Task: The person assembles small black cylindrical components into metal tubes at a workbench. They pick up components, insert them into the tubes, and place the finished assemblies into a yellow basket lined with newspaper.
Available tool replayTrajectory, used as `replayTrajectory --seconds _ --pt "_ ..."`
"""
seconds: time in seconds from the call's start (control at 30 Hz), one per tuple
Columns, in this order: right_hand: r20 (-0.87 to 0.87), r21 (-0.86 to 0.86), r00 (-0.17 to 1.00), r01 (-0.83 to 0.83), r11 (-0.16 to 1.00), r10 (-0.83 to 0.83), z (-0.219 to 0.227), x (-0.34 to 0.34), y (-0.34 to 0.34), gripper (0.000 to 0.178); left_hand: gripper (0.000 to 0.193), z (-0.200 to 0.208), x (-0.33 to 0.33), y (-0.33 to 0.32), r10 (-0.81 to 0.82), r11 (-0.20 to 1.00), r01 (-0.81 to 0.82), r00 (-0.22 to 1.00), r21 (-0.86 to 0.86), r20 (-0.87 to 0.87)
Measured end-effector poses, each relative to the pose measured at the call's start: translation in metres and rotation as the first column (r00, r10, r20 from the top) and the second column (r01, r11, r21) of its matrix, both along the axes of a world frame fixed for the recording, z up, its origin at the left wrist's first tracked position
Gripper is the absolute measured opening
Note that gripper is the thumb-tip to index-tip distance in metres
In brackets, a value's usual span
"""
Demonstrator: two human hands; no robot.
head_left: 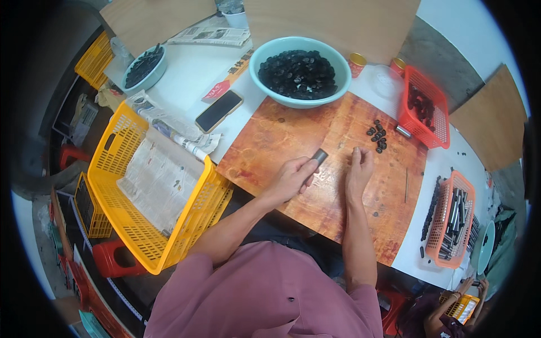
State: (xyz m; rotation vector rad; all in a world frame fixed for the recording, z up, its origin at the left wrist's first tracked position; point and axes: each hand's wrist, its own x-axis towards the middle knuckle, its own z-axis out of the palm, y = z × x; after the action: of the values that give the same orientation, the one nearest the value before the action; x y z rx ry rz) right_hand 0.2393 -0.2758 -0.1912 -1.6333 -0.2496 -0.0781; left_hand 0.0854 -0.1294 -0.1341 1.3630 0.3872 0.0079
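Note:
My left hand (292, 179) is closed around a short dark cylinder (320, 155), whose end sticks out past the thumb over the brown wooden board (265, 143). To its right, my right hand (357, 176) rests low over the same board with fingers curled together. Whatever its fingertips pinch, if anything, is too small to make out. Just beyond it lies a loose cluster of small black round caps (378, 135). A silver tube (403, 131) lies beside them, and a thin rod (406, 186) is on the board's right side.
A light-green basin (258, 79) of black pieces stands at the back. Red basket (442, 134) and pink basket (435, 239) of tubes are at right. A yellow crate (104, 169), newspaper-lined, stands left, near a phone (220, 111). Another person's hands (463, 288) work at lower right.

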Motion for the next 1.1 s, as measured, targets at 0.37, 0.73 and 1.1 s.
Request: replayTrajectory --seconds 0.37,0.73,1.1 --pt "-0.006 -0.016 1.0 0.02 1.0 -0.021 -0.004 0.002 -0.002 0.016 0.042 0.005 -0.004 0.003 0.053 0.996 -0.048 0.997 -0.081 0.06" --pt "-0.006 -0.091 0.999 -0.045 0.995 0.044 0.006 -0.009 -0.004 0.017 0.031 0.027 -0.033 0.018 0.239 0.969 -0.229 0.963 -0.09 0.125" --pt "-0.061 -0.073 0.987 -0.155 0.985 0.151 -0.008 0.003 -0.012 0.017 0.032 0.125 -0.183 0.151 0.649 0.691 -0.667 0.742 0.278 0.169"
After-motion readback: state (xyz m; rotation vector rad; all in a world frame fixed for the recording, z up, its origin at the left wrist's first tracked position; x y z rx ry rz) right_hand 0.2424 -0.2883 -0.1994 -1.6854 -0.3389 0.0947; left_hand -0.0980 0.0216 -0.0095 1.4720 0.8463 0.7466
